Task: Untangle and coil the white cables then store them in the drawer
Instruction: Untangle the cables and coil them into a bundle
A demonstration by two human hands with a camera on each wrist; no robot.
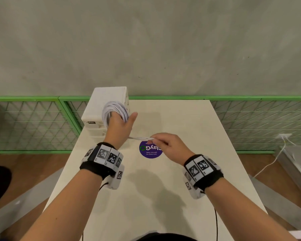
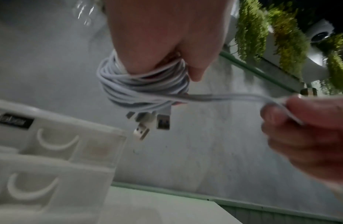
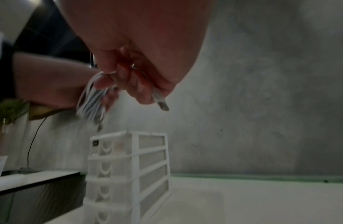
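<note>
Below — cream table [image 1: 189, 197], concrete wall [image 1: 163, 40]

A small white plastic drawer unit [image 1: 106, 108] stands on the pale rectangular desk [image 1: 181, 119] at its far left corner, against the green metal mesh fence [image 1: 30, 122] that runs behind the desk below the grey concrete wall [image 1: 146, 40]. The left hand [image 1: 119, 126] is raised just before the unit, with the bundle of white cables [image 1: 114, 109] looped around it. A cable strand runs rightward from the bundle to the right hand [image 1: 167, 145], which is above the round purple sticker [image 1: 150, 151] at the desk's middle.
</note>
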